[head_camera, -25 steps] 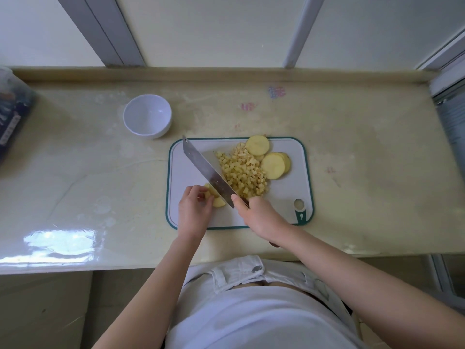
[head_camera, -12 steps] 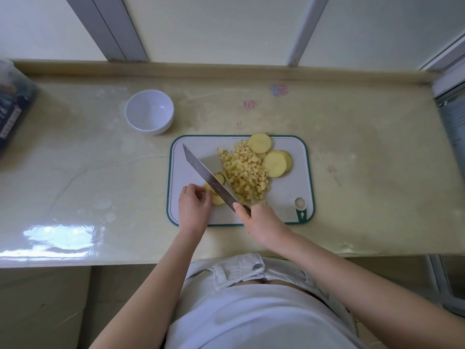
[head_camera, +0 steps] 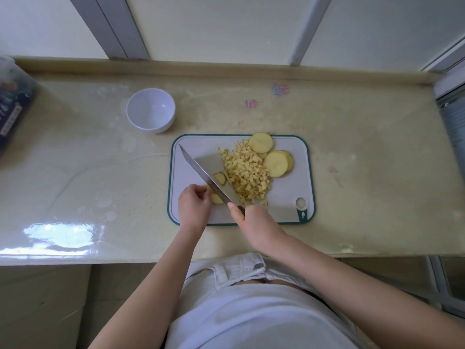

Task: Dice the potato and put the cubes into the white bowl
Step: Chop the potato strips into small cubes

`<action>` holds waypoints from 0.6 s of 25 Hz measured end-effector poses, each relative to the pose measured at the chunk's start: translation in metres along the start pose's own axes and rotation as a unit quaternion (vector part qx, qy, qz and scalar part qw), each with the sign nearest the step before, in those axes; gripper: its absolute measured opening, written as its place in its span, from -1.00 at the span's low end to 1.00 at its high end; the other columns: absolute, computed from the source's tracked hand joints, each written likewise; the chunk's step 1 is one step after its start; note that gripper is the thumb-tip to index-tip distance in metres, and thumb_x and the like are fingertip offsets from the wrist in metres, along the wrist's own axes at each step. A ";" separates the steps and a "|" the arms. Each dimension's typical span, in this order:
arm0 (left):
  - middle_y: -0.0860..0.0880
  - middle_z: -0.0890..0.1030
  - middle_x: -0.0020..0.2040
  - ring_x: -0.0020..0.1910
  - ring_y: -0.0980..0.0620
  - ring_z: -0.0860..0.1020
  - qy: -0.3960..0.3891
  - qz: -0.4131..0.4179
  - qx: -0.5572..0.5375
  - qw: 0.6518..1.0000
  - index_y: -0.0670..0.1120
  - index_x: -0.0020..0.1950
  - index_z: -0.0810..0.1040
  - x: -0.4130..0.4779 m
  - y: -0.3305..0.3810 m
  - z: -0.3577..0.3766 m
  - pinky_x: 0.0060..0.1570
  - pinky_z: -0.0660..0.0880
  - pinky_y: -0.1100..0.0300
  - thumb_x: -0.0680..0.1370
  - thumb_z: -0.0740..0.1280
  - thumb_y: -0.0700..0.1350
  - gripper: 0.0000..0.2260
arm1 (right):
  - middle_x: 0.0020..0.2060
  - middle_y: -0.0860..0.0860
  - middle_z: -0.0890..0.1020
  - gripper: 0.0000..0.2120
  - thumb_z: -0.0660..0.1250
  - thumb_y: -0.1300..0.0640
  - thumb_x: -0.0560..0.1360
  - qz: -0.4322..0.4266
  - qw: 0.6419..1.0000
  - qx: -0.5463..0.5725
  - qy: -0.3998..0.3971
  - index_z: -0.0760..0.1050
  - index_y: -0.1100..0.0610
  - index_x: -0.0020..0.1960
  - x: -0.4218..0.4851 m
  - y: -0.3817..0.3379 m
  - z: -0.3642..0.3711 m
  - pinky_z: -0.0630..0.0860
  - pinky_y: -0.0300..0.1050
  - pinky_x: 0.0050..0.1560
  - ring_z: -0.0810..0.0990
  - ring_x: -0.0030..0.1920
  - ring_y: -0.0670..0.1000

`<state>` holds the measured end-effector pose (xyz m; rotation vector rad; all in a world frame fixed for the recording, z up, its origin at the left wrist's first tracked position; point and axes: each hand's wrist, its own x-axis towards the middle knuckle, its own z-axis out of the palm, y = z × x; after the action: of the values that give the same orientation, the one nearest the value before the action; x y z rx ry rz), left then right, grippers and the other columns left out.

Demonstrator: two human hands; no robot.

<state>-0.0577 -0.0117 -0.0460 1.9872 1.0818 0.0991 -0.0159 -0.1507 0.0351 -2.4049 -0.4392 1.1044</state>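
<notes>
On the white cutting board [head_camera: 191, 147] with a teal rim lies a heap of potato cubes [head_camera: 247, 171], with round potato slices [head_camera: 275, 163] beyond it at the right. My right hand [head_camera: 251, 217] grips the handle of a long knife [head_camera: 201, 171] whose blade runs diagonally toward the board's far left. My left hand [head_camera: 193, 206] holds a potato slice [head_camera: 217, 198] against the board just left of the blade. A cut-off piece [head_camera: 220, 178] lies right of the blade. The white bowl [head_camera: 150, 110] stands empty on the counter, beyond the board's left corner.
The board lies on a glossy beige counter [head_camera: 364, 172] backed by a low ledge and wall. A dark package [head_camera: 12, 107] sits at the far left edge. The counter's front edge runs just before my torso.
The knife has moved left through the slice under my left hand, leaving a cut piece right of the blade. The view has shifted slightly.
</notes>
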 end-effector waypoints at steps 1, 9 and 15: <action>-0.05 0.60 -0.11 -0.14 0.03 0.51 0.001 -0.002 -0.003 1.000 -0.19 -0.02 0.57 0.000 0.000 0.000 -0.17 0.36 0.24 0.53 0.31 -0.16 -0.88 | -0.50 0.03 0.30 -0.45 0.03 -0.16 0.63 0.001 1.000 0.001 0.000 0.19 0.14 -0.43 0.000 0.000 0.000 0.18 -0.12 -0.46 0.25 -0.49 0.02; -0.03 0.58 -0.12 -0.14 0.03 0.53 -0.012 -0.018 -0.016 1.000 -0.14 -0.06 0.53 0.002 0.001 0.002 -0.17 0.43 0.19 0.52 0.30 -0.09 -0.88 | -0.51 0.02 0.32 -0.45 0.01 -0.16 0.63 0.013 1.000 0.007 0.009 0.23 0.15 -0.42 0.001 0.002 0.000 0.19 -0.15 -0.47 0.28 -0.50 0.00; -0.03 0.57 -0.13 -0.15 0.03 0.52 -0.012 -0.018 -0.012 1.000 -0.13 -0.08 0.52 0.001 0.002 0.002 -0.19 0.43 0.17 0.52 0.31 -0.10 -0.90 | -0.51 0.01 0.33 -0.45 0.02 -0.16 0.63 0.013 1.000 0.006 0.010 0.24 0.14 -0.42 0.001 0.003 -0.003 0.20 -0.12 -0.46 0.30 -0.49 0.01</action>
<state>-0.0546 -0.0124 -0.0460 1.9429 1.0944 0.0682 -0.0128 -0.1537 0.0351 -2.4147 -0.3940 1.0911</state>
